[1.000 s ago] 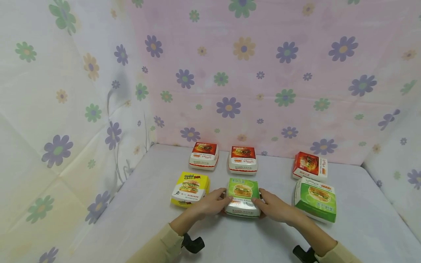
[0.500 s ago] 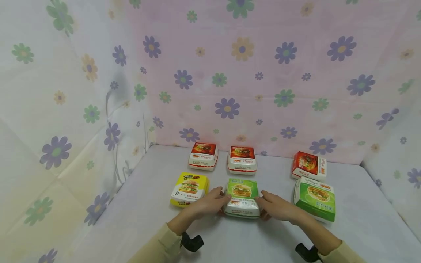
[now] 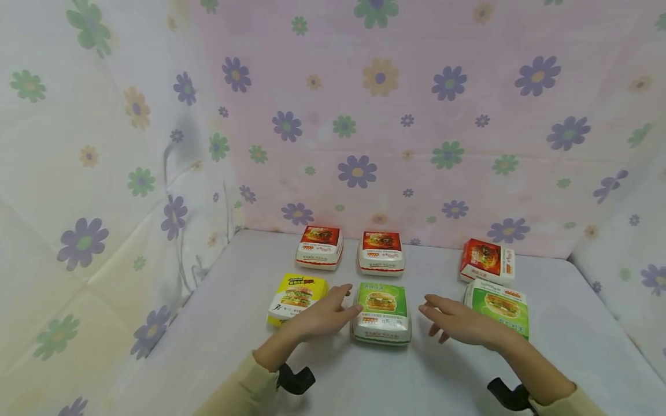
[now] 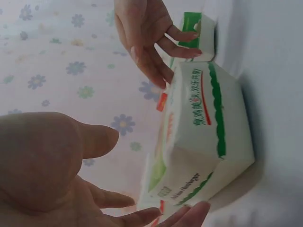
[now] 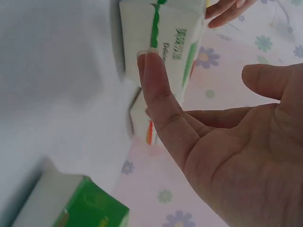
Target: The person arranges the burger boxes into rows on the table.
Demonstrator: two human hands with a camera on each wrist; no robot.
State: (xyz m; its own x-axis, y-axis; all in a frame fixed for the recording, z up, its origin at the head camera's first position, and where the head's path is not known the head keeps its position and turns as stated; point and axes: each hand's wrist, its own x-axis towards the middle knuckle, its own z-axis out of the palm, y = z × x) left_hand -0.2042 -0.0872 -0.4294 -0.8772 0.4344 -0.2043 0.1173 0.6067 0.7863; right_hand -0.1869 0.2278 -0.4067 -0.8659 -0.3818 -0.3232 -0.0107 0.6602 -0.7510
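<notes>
A green and white burger box (image 3: 384, 315) sits on the table between the two hands, lid closed. My left hand (image 3: 324, 315) is at its left side with the fingers spread and relaxed. Set off from the box's right side, my right hand (image 3: 460, 320) has its fingers loosely extended and holds nothing. In the left wrist view the same box (image 4: 208, 123) shows its white side with a green scalloped band, the left fingertips right by its lower edge. Left of it a yellow burger box (image 3: 296, 296) is partly covered by the left hand.
Two red and white burger boxes (image 3: 319, 248) stand along the back, one being the middle box (image 3: 381, 254). At the right, another red box (image 3: 487, 262) sits behind a second green box (image 3: 500, 306). Floral cloth walls (image 3: 364, 133) enclose the table (image 3: 218, 323).
Both hands have let go of the middle green box. The right hand has moved away to the right, the left slightly to the left; the box stays in place.
</notes>
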